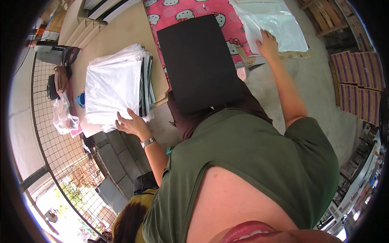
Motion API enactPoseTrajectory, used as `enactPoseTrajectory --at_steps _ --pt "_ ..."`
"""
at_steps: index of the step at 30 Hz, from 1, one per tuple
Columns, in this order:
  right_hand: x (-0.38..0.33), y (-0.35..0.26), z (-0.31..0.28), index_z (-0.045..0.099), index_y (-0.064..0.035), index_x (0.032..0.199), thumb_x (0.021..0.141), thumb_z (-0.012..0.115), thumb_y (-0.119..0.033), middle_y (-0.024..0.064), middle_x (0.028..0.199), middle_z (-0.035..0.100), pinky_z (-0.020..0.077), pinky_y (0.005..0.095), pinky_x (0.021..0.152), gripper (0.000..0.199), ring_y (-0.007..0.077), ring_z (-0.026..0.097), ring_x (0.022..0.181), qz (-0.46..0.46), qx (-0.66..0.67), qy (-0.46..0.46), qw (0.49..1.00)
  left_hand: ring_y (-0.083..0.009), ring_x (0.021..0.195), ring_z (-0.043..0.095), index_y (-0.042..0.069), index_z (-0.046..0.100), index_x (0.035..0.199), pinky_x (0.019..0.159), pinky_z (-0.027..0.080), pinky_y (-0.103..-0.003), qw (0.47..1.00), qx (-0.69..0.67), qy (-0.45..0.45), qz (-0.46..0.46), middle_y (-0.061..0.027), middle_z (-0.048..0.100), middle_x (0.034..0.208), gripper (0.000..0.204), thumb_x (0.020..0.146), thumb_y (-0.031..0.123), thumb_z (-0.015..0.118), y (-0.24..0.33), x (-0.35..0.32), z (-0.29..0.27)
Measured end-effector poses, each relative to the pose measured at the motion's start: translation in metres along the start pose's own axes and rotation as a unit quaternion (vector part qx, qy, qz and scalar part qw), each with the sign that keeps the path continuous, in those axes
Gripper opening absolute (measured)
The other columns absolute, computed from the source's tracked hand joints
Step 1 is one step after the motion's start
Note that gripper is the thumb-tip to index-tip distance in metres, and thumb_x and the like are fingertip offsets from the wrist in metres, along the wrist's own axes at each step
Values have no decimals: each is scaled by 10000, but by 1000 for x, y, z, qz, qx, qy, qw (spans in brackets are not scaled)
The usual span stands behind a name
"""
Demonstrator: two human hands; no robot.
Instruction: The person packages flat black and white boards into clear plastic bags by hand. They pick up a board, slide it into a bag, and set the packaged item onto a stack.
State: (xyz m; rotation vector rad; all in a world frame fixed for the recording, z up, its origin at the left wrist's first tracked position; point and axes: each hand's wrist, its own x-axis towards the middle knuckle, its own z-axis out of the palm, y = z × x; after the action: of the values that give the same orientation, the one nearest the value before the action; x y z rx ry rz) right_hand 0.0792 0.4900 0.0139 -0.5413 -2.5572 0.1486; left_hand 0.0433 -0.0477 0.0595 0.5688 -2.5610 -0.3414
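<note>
My left hand has its fingers apart at the near edge of a stack of plastic-wrapped flat sheets; dark edges show along the stack's right side. At the right, my right hand lies on the left edge of a pile of clear plastic sleeves, fingers stretched over the film. Between my hands a large black board rests partly on the table, its near end over my lap. Neither hand touches the board.
A pink patterned cloth and brown cardboard cover the table. Folded cartons and boards stand at the far left. A dark pointed blade-like thing lies by the table's near edge. Stacked boxes stand right; wire mesh left.
</note>
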Motion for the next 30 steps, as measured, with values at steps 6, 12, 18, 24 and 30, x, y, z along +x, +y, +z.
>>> enactPoseTrajectory --at_steps 6,12,18,24,30 --pt "-1 26 -23 559 -113 1137 758 642 -333 118 1067 560 431 428 817 446 310 523 1005 167 256 -98 947 -359 1153 367 81 558 1116 944 316 -443 959 -214 -39 179 -224 328 1267 338 814 224 606 91 -14 -24" --pt "13 31 -16 557 -69 997 756 640 -195 117 920 584 453 394 708 285 310 565 867 67 -14 -123 990 -339 1128 400 73 617 994 943 316 -431 922 -263 -125 256 -189 426 1198 213 810 179 605 122 -41 -34" --pt "-2 -30 -14 434 -36 947 790 500 -31 209 855 566 431 465 672 170 369 573 798 10 215 -65 974 -284 1049 483 62 617 973 872 407 -362 846 -352 -282 284 -104 516 1142 218 756 47 624 136 -68 -40" --pt "-2 -136 -95 477 -27 898 803 533 -77 160 875 601 448 383 664 120 298 592 772 -200 286 -504 790 -282 1112 490 45 587 1045 920 401 -333 753 -400 -294 433 -122 521 1181 337 715 48 656 203 -79 -53" --pt "20 -164 -163 546 -22 886 835 602 -226 42 881 578 447 295 652 218 124 554 748 -98 604 -456 647 -138 877 577 -8 590 992 771 457 -257 564 -533 -600 194 -67 611 983 214 789 48 627 203 -83 -50"
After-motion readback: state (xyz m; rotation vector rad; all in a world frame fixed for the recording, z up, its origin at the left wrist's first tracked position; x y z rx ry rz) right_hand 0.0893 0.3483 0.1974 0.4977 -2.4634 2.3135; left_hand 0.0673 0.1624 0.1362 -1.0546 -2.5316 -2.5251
